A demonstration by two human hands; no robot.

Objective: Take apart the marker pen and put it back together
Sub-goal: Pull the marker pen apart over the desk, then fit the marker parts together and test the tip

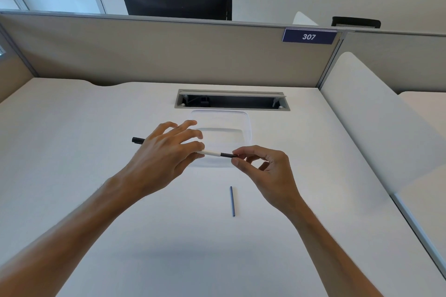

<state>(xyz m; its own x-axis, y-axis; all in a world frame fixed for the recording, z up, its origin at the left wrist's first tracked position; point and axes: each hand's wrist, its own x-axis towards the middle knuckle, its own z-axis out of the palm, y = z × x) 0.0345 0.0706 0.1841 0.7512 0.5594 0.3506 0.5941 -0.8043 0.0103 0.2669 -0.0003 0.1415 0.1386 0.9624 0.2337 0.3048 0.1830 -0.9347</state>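
White desk [169, 236], marker pen [212, 152] being held above it in both hands.

The left hand [164, 152] is gripping the pen's barrel, with the black end projecting past the hand to the left. The right hand [263, 164] is pinching the pen's dark right-hand end between thumb and forefinger. The pen is lying roughly level over a clear plastic tray [243, 123]. A thin blue rod [232, 201] is resting on the desk, nearer the person, apart from both hands.

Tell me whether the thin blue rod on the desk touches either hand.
Apart. The head view shows the blue rod lying alone, bare desk between it and both hands.
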